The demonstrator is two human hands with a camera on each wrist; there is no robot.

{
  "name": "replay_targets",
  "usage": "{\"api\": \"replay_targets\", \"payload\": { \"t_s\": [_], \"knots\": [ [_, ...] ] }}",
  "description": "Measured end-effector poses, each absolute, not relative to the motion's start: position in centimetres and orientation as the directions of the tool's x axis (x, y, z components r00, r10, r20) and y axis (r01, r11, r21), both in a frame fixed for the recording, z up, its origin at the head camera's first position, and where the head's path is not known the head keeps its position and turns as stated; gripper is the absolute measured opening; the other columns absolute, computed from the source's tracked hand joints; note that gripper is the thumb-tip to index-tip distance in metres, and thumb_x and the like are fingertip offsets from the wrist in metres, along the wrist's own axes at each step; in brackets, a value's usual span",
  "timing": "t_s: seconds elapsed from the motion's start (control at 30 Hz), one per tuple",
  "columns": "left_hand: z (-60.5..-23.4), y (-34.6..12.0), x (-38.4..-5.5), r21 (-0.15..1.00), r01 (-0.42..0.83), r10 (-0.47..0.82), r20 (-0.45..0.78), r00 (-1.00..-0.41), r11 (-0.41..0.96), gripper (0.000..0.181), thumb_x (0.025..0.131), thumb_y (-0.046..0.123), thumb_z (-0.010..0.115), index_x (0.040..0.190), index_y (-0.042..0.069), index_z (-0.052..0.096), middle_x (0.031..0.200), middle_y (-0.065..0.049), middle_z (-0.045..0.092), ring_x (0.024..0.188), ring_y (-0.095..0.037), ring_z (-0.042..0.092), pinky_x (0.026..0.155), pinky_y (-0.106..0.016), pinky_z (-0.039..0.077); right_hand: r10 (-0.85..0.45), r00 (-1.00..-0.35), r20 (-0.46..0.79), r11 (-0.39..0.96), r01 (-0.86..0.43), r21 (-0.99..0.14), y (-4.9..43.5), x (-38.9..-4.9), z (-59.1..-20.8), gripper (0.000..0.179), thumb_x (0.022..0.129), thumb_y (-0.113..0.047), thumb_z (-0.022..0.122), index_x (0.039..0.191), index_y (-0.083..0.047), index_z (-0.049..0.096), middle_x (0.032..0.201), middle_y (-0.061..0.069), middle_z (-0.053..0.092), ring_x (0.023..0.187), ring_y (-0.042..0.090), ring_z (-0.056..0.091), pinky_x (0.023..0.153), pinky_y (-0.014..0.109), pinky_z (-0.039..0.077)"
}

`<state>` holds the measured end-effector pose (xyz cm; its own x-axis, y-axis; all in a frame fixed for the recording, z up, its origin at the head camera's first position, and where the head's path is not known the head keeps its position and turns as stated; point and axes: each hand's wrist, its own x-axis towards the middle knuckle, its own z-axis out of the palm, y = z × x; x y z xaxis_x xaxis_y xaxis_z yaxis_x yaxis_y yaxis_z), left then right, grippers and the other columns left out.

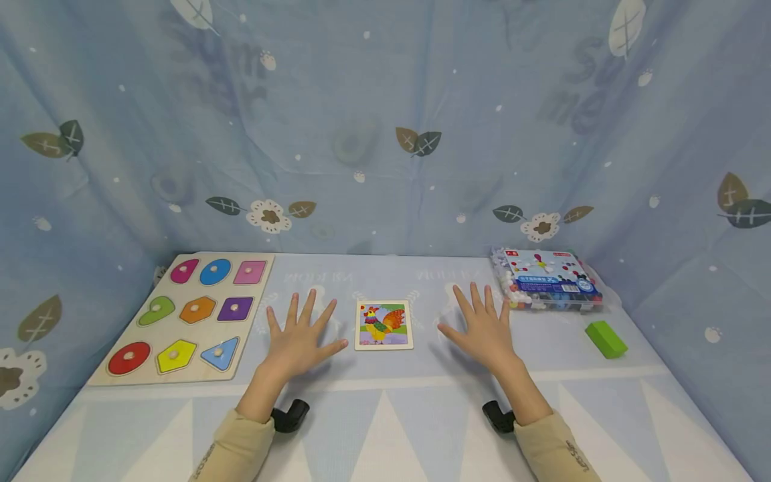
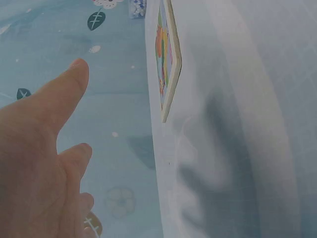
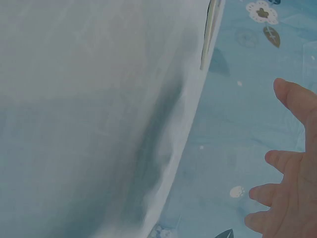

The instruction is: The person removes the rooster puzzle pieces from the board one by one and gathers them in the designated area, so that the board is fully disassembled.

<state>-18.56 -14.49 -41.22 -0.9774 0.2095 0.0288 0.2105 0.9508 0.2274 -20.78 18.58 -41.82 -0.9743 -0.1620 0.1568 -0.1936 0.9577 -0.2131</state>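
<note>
Between the two hands lies a small square wooden picture puzzle [image 1: 384, 325] showing a colourful rooster. My left hand [image 1: 298, 343] is to its left with fingers straight and spread, holding nothing. On the other side my right hand [image 1: 482, 331] is spread the same way, also holding nothing. In the left wrist view, the thumb and fingers of the left hand [image 2: 37, 144] stretch out, and the puzzle [image 2: 167, 64] shows edge-on with hand shadows on the cloth. The right wrist view has the right hand [image 3: 292, 183] at its right side, apart from the puzzle's edge [image 3: 209, 37].
A wooden board [image 1: 225, 314] with several knobbed shape pieces lies at the left. At the back right sits a clear plastic box [image 1: 548, 280] of small coloured parts, with a green block [image 1: 606, 339] in front of it. A patterned blue curtain [image 1: 361, 87] closes off the back.
</note>
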Motion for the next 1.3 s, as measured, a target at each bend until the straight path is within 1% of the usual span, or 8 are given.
{"api": "replay_targets", "payload": {
  "t_s": [0.2,0.3,0.53,0.77,0.9,1.07,1.17,1.3],
  "knots": [
    [-41.0,-14.2,-18.8,0.227,0.211,0.21,0.027,-0.977,0.951,0.081,0.083,0.062,0.051,0.148,0.022,0.024,0.154,-0.017,0.002,0.138,-0.044,-0.007,0.096,-0.07,-0.014,-0.157,-0.977,0.144,0.958,-0.186,-0.22,18.6,-21.2,-41.9,0.085,0.082,-0.061,0.053,0.148,-0.018,0.022,0.152,0.02,0.014,0.138,0.042,0.002,0.104,0.065,-0.005],
    [-41.0,-14.1,-19.1,0.223,0.204,0.206,0.015,-0.978,0.953,0.082,0.083,0.063,0.05,0.148,0.023,0.022,0.154,-0.017,0.001,0.138,-0.043,-0.008,0.096,-0.07,-0.014,-0.159,-0.978,0.132,0.948,-0.189,-0.258,18.5,-21.5,-42.0,0.084,0.083,-0.06,0.054,0.148,-0.017,0.022,0.152,0.021,0.013,0.138,0.043,0.002,0.103,0.065,-0.005],
    [-41.6,-13.4,-20.8,0.313,0.234,0.24,0.021,-0.971,0.92,0.081,0.084,0.061,0.05,0.149,0.023,0.02,0.154,-0.017,0.0,0.138,-0.044,-0.007,0.096,-0.071,-0.012,-0.164,-0.982,0.088,0.87,-0.187,-0.456,17.4,-22.8,-42.1,0.08,0.085,-0.055,0.054,0.148,-0.017,0.021,0.151,0.02,0.016,0.138,0.044,0.005,0.104,0.066,0.0],
    [-42.3,-12.0,-22.9,0.417,0.247,0.287,-0.036,-0.957,0.875,0.082,0.085,0.06,0.049,0.149,0.023,0.015,0.154,-0.018,0.002,0.137,-0.046,-0.005,0.096,-0.073,-0.006,-0.158,-0.987,-0.017,0.713,-0.102,-0.694,15.5,-24.6,-42.5,0.069,0.088,-0.048,0.055,0.146,-0.024,0.027,0.148,0.013,0.032,0.136,0.039,0.024,0.104,0.062,0.019],
    [-42.1,-11.3,-23.6,0.478,0.239,0.313,-0.081,-0.946,0.845,0.08,0.085,0.059,0.051,0.149,0.023,0.019,0.153,-0.019,0.005,0.137,-0.046,-0.006,0.097,-0.071,-0.007,-0.186,-0.981,-0.06,0.632,-0.072,-0.772,14.3,-25.5,-42.8,0.059,0.089,-0.039,0.058,0.142,-0.023,0.038,0.138,0.013,0.045,0.129,0.036,0.037,0.1,0.057,0.031],
    [-42.6,-10.8,-24.2,0.475,0.217,0.33,-0.168,-0.929,0.853,0.074,0.084,0.056,0.054,0.146,0.026,0.028,0.153,-0.02,0.01,0.137,-0.046,-0.006,0.097,-0.072,-0.008,-0.202,-0.976,-0.086,0.613,-0.057,-0.788,12.9,-26.6,-43.0,0.042,0.086,-0.026,0.063,0.127,-0.017,0.056,0.118,0.009,0.059,0.11,0.027,0.053,0.089,0.045,0.044],
    [-43.0,-10.5,-24.4,0.453,0.222,0.342,-0.201,-0.918,0.863,0.071,0.084,0.056,0.054,0.145,0.027,0.032,0.152,-0.02,0.012,0.137,-0.046,-0.005,0.097,-0.072,-0.007,-0.208,-0.973,-0.105,0.627,-0.049,-0.778,12.4,-27.3,-43.3,0.035,0.084,-0.022,0.065,0.117,-0.014,0.061,0.106,0.007,0.061,0.097,0.023,0.056,0.079,0.038,0.047],
    [-43.4,-10.0,-24.4,0.435,0.242,0.363,-0.218,-0.906,0.867,0.069,0.083,0.055,0.056,0.143,0.028,0.035,0.153,-0.019,0.011,0.137,-0.046,-0.004,0.097,-0.072,-0.007,-0.221,-0.97,-0.1,0.647,-0.069,-0.76,12.1,-28.0,-43.9,0.03,0.08,-0.019,0.069,0.109,-0.012,0.064,0.094,0.006,0.06,0.084,0.02,0.053,0.07,0.032,0.044]
  ]
}}
